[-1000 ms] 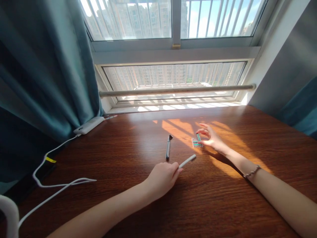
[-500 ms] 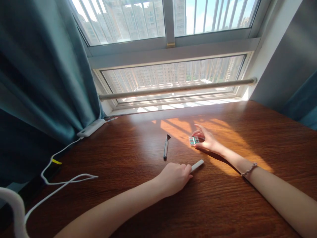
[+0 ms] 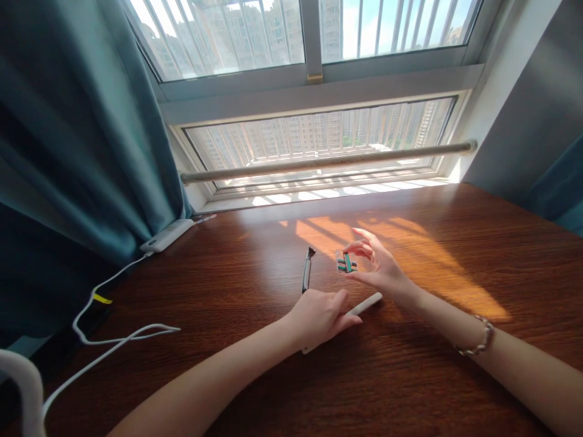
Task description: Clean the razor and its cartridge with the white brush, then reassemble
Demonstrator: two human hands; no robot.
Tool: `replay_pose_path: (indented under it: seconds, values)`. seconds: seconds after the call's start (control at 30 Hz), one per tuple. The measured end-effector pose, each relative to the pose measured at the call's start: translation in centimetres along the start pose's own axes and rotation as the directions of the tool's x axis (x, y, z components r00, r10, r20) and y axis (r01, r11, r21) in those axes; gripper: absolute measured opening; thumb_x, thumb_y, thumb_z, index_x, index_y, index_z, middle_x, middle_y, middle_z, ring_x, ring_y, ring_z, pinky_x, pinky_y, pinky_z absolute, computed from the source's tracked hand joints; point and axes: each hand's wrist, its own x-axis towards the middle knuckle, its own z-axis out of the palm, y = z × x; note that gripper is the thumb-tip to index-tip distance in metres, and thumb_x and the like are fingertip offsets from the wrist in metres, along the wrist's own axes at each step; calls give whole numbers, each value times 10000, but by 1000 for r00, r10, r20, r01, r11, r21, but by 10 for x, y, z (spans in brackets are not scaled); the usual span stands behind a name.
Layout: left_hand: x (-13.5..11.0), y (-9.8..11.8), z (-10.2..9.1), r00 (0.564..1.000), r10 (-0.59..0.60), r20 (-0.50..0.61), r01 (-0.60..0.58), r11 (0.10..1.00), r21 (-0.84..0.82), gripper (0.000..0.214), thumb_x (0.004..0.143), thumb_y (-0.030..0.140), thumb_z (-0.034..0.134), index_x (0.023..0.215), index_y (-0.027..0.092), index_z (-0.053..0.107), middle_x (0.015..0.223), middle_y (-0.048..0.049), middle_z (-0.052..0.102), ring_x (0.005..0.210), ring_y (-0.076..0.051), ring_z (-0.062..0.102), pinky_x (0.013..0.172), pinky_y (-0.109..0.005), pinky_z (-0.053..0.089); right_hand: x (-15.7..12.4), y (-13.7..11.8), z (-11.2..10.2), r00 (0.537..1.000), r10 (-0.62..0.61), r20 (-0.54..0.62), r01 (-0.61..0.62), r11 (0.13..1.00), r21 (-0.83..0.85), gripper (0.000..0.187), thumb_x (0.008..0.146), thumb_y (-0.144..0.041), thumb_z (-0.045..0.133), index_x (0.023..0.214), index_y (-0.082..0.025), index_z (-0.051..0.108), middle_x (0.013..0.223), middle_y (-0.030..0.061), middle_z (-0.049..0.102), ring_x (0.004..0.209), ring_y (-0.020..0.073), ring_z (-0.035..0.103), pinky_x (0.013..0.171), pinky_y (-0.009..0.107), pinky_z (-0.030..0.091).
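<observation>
My right hand (image 3: 380,267) pinches a small clear plastic case (image 3: 340,262) between thumb and fingers, above the table. Green and dark strips show inside the case. Below it, a slim white stick-like object (image 3: 367,303) slants across the wood, and my left hand (image 3: 321,315) lies over its middle. The thumb of that hand is stretched away from the index finger; its other fingers are mostly hidden beneath. A thin razor-like tool (image 3: 307,270) with a grey handle and dark head rests just beyond the left hand, its near end close to the knuckles.
The brown wooden table (image 3: 432,376) reaches to the window sill, with sunlight across its right part. At left, a white power strip (image 3: 168,235) sits by a blue-green curtain (image 3: 91,121). A white cable (image 3: 132,331) loops over the table's left side.
My right hand has moved slightly left with the clear case, which is now tilted. The left hand has shifted a little left and its thumb has spread; both ends of the white object now show.
</observation>
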Motion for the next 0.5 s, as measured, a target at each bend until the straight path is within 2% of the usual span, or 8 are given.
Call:
replay_pose_path:
  seconds: [0.07,0.1,0.17,0.2,0.23,0.3,0.4,0.5]
  values:
    - [2,-5,-3,992,-111,-68,81,935,-345,434,873,514,261,912,156,504,762,-78,624,685,-201,602,632,-307,442,-3,-8,4,999,6,-39,-7,999,-40,814,624,-241,745,1298,-235,288,986,59,585,994,223,545,937,426,383]
    - [3,-7,-4,982,-177,-61,112,819,-563,440,887,494,225,937,150,495,792,-83,625,681,-185,599,644,-305,448,-4,-12,6,999,10,-52,-13,998,-58,805,629,-239,742,1295,-242,291,994,59,585,997,224,541,937,427,380]
    - [7,-7,-5,966,-255,50,152,397,-905,469,898,480,175,980,131,478,884,-115,624,730,-174,609,696,-312,463,-8,-19,10,998,23,-60,-28,996,-81,782,644,-228,728,1292,-255,290,1009,56,582,995,223,538,925,421,386]
    - [9,-6,-5,963,-238,128,168,157,-973,485,898,484,174,989,119,481,941,-135,617,797,-182,612,751,-323,460,-10,-22,13,998,32,-55,-36,995,-90,762,655,-220,716,1288,-258,293,1015,55,579,989,219,538,918,414,390]
    - [10,-5,-4,960,-197,196,191,-47,-981,498,895,490,188,990,110,495,985,-148,609,861,-190,606,809,-334,443,-13,-24,16,998,41,-53,-46,993,-104,738,663,-209,703,1280,-260,302,1018,53,576,983,216,537,914,407,391]
    - [11,-2,-4,953,-109,284,237,-320,-917,494,891,488,237,1002,107,531,995,-141,614,896,-190,598,877,-347,407,-19,-29,23,997,55,-51,-62,987,-149,687,677,-178,672,1264,-262,325,1027,46,569,979,208,531,921,398,380]
    - [10,0,0,943,-74,324,247,-496,-832,440,889,453,299,1033,128,558,911,-106,637,801,-174,606,839,-346,414,-26,-32,32,995,86,-56,-95,974,-206,642,681,-136,634,1247,-257,355,1040,42,555,982,203,522,922,391,371]
    - [10,-3,3,941,-85,326,232,-540,-809,439,882,444,323,1020,111,575,790,-85,629,715,-167,598,732,-305,431,-25,-31,31,987,156,-35,-159,975,-157,648,675,-139,645,1243,-259,359,1048,41,553,995,204,519,910,383,382]
